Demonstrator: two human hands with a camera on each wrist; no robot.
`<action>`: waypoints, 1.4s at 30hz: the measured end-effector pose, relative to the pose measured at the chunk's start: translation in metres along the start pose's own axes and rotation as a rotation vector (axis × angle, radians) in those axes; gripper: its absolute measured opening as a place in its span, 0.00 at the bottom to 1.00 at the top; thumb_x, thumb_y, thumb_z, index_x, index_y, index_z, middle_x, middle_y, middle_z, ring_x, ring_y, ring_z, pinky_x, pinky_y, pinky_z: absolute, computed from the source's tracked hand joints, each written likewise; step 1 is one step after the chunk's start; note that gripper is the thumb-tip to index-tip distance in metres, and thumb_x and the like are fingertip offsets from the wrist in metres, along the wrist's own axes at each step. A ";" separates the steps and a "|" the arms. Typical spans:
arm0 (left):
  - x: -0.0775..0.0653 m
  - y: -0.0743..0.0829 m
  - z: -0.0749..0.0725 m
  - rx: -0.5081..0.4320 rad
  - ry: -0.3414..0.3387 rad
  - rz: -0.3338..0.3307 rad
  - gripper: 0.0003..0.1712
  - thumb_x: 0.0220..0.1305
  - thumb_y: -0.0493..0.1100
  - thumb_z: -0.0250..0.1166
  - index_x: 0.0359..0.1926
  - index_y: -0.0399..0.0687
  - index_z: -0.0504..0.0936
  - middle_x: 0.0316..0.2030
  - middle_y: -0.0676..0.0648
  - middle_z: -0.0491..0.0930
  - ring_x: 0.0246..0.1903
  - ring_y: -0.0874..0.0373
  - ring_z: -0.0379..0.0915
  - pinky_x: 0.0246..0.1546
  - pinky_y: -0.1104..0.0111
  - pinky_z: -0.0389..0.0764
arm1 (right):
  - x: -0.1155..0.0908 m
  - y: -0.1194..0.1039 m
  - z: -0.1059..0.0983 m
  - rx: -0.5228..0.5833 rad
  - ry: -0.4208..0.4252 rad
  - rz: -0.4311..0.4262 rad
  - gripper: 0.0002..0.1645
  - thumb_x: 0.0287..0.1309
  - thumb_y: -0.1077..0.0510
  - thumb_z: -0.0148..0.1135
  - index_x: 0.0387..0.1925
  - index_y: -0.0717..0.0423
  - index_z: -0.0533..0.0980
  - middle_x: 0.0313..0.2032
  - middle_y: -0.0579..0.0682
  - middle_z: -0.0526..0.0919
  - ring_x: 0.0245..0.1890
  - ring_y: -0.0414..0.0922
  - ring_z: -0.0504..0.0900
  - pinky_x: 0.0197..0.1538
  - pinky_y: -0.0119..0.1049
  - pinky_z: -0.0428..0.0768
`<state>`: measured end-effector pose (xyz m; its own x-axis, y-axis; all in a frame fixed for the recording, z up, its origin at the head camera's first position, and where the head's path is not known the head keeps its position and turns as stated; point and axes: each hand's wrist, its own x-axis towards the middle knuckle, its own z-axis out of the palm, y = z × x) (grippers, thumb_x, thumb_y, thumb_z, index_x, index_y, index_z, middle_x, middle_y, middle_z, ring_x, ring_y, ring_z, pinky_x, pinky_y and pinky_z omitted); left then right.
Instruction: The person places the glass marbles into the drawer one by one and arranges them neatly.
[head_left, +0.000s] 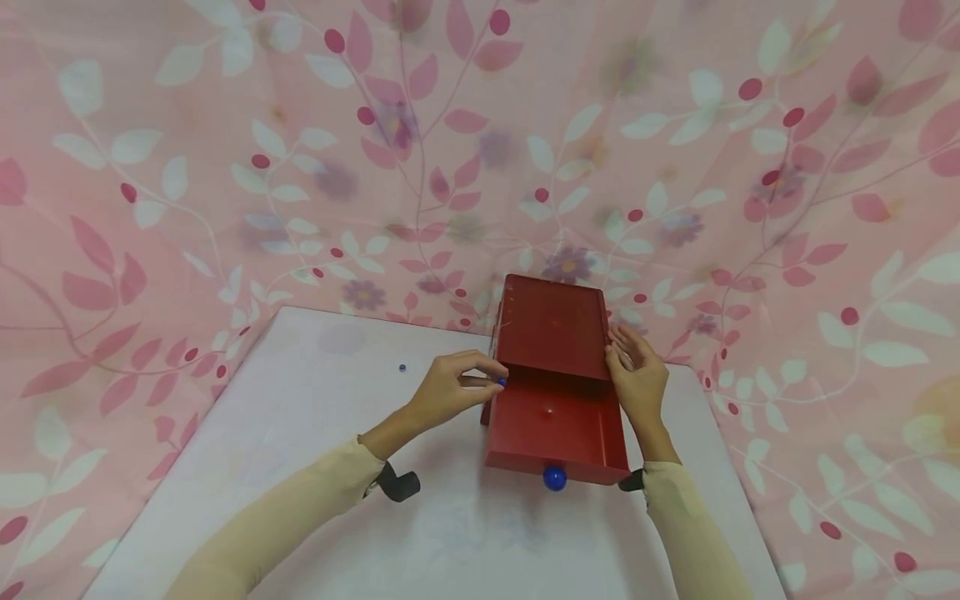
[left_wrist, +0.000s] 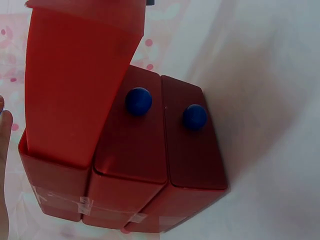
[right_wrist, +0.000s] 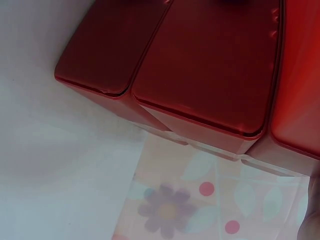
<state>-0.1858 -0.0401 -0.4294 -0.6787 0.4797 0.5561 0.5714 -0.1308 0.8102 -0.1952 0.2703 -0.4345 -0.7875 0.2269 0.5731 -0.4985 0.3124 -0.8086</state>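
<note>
A red drawer cabinet (head_left: 555,325) stands on the table, its top drawer (head_left: 555,421) pulled out, with a blue round knob (head_left: 555,478) on the front. My left hand (head_left: 450,385) pinches a small blue bead (head_left: 502,381) between thumb and fingertips, over the left rim of the open drawer. My right hand (head_left: 639,375) rests against the cabinet's right side, its fingers along the upper edge. Two lower drawers with blue knobs (left_wrist: 138,101) are closed in the left wrist view. Only a sliver of the left hand shows there.
Another tiny blue bead (head_left: 402,367) lies on the white tabletop (head_left: 322,417), left of the cabinet. Behind the table hangs a pink floral cloth (head_left: 420,167). Clear tape (left_wrist: 86,205) runs along the cabinet's side.
</note>
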 end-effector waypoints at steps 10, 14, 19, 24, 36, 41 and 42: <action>0.003 -0.002 0.018 0.048 -0.033 0.001 0.15 0.55 0.25 0.68 0.45 0.32 0.81 0.42 0.38 0.81 0.38 0.49 0.83 0.41 0.63 0.84 | 0.002 0.001 0.000 0.015 -0.004 -0.007 0.24 0.54 0.77 0.62 0.55 0.74 0.73 0.52 0.71 0.78 0.53 0.69 0.75 0.53 0.38 0.78; 0.004 -0.016 0.024 0.082 -0.055 0.003 0.15 0.55 0.28 0.70 0.46 0.37 0.82 0.43 0.42 0.82 0.39 0.54 0.82 0.41 0.65 0.84 | 0.002 0.002 0.000 0.015 -0.003 0.001 0.25 0.54 0.76 0.62 0.55 0.74 0.73 0.52 0.71 0.78 0.53 0.69 0.76 0.53 0.37 0.78; 0.007 -0.025 0.029 0.109 -0.103 0.038 0.15 0.57 0.34 0.71 0.47 0.44 0.83 0.44 0.49 0.83 0.43 0.61 0.80 0.43 0.68 0.83 | 0.002 0.003 0.000 0.019 0.000 -0.007 0.24 0.54 0.77 0.62 0.55 0.74 0.74 0.51 0.71 0.78 0.52 0.69 0.76 0.53 0.37 0.79; 0.010 -0.026 0.033 0.114 -0.140 0.063 0.16 0.58 0.35 0.71 0.47 0.45 0.83 0.45 0.52 0.82 0.45 0.64 0.79 0.44 0.70 0.82 | 0.003 0.004 0.001 0.017 0.002 -0.015 0.24 0.53 0.77 0.62 0.55 0.75 0.74 0.51 0.72 0.78 0.52 0.69 0.76 0.52 0.37 0.79; 0.017 -0.026 0.046 0.138 -0.304 0.125 0.14 0.59 0.34 0.69 0.47 0.41 0.82 0.43 0.50 0.81 0.44 0.68 0.79 0.43 0.73 0.81 | 0.002 0.004 -0.001 0.008 -0.006 0.004 0.24 0.54 0.76 0.62 0.55 0.74 0.74 0.52 0.70 0.78 0.53 0.67 0.77 0.53 0.37 0.78; 0.022 -0.021 0.050 0.193 -0.382 0.182 0.14 0.58 0.32 0.69 0.46 0.39 0.82 0.42 0.48 0.81 0.42 0.68 0.80 0.43 0.77 0.80 | 0.002 0.004 -0.001 0.012 -0.003 0.010 0.24 0.54 0.77 0.62 0.55 0.74 0.74 0.52 0.69 0.79 0.53 0.67 0.77 0.53 0.38 0.78; 0.022 -0.021 0.051 0.212 -0.399 0.187 0.13 0.59 0.32 0.69 0.46 0.39 0.82 0.42 0.48 0.81 0.42 0.69 0.79 0.44 0.78 0.79 | 0.002 0.003 -0.001 0.013 -0.002 0.013 0.24 0.54 0.77 0.61 0.55 0.74 0.74 0.52 0.69 0.78 0.53 0.67 0.76 0.53 0.38 0.78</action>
<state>-0.1893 0.0172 -0.4430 -0.3490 0.7653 0.5408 0.7764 -0.0870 0.6242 -0.1979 0.2727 -0.4362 -0.7945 0.2294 0.5623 -0.4927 0.2979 -0.8176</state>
